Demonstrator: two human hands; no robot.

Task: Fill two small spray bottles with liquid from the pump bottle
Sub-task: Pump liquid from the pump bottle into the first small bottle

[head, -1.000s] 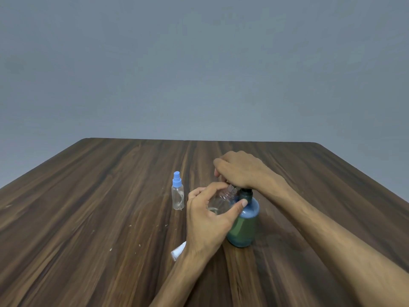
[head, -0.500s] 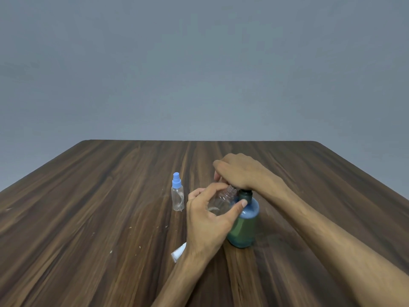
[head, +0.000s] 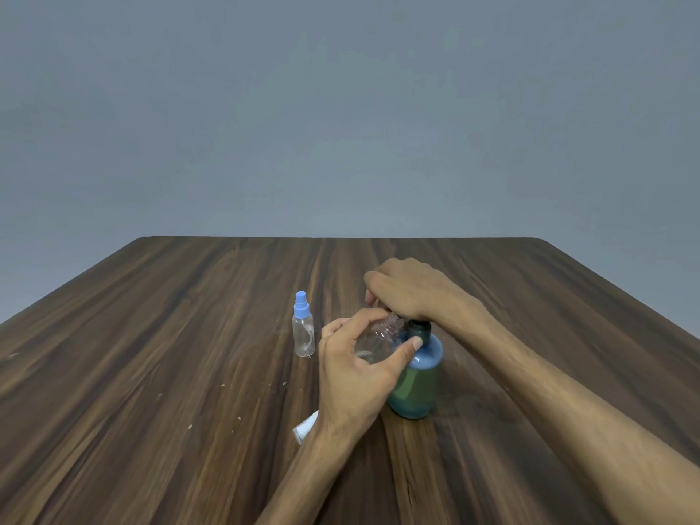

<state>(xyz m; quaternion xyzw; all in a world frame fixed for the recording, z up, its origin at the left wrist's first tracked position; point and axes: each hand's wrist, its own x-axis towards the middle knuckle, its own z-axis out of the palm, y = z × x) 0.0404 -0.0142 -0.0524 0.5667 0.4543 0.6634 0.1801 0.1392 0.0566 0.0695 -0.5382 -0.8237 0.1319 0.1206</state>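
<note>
A blue-green pump bottle [head: 416,380] stands upright on the wooden table [head: 151,373]. My right hand [head: 409,293] lies over its pump head, fingers curled round the top, which is hidden beneath it. My left hand [head: 356,373] grips a clear, uncapped small spray bottle [head: 378,341], tilted with its threaded neck up against the pump's spout. A little liquid shows inside it. A second small clear spray bottle [head: 303,331] with a blue spray cap stands upright to the left, apart from both hands.
A small white cap-like piece [head: 305,430] lies on the table just behind my left wrist, partly hidden. Small pale specks dot the wood in front of the capped bottle. The table's far edge meets a plain grey wall.
Almost nothing has moved. Both hands keep the same hold on the pump bottle and the open small bottle; the view has shifted only very slightly.
</note>
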